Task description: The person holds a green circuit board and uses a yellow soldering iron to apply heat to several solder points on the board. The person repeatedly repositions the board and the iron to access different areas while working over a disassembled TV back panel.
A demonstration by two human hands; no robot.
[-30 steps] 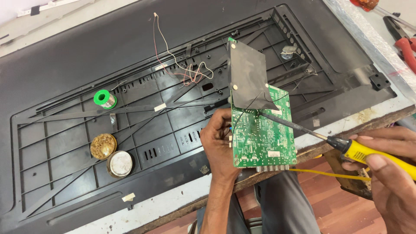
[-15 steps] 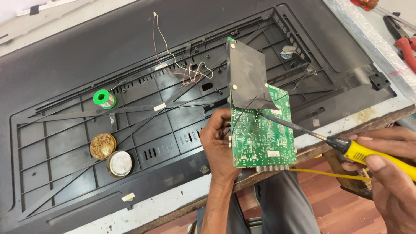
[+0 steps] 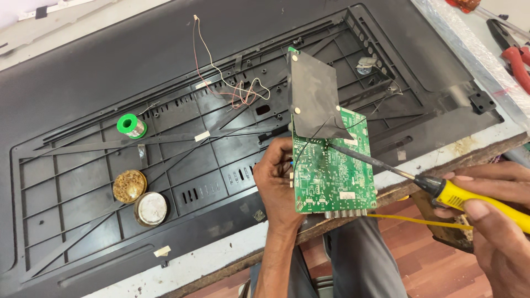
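1. A worn wooden worktop (image 3: 475, 144) with a chipped front edge carries one large black plastic back panel (image 3: 138, 72), ribbed and slotted, which covers most of the surface; reddish floorboards show below.
2. One green rectangular circuit board (image 3: 333, 171) stands tilted at the worktop's front edge, a dark square sheet (image 3: 312, 91) fixed to its upper end.
3. The left hand (image 3: 281, 179) grips the board's left edge, fingers curled round it.
4. The right hand (image 3: 499, 212) is clenched round one yellow-handled soldering iron (image 3: 469, 198); its thin metal tip touches the board just below the dark sheet.
5. Counted on the panel: one green spool of solder wire (image 3: 131, 125), two round tins (image 3: 141, 198) side by side, and one loose tangle of thin red and white wires (image 3: 237, 88).
6. One pair of red-handled pliers (image 3: 516, 55) lies at the far right, cut off by the frame.
7. A yellow cord (image 3: 419, 221) runs under the right hand; its end is hidden.
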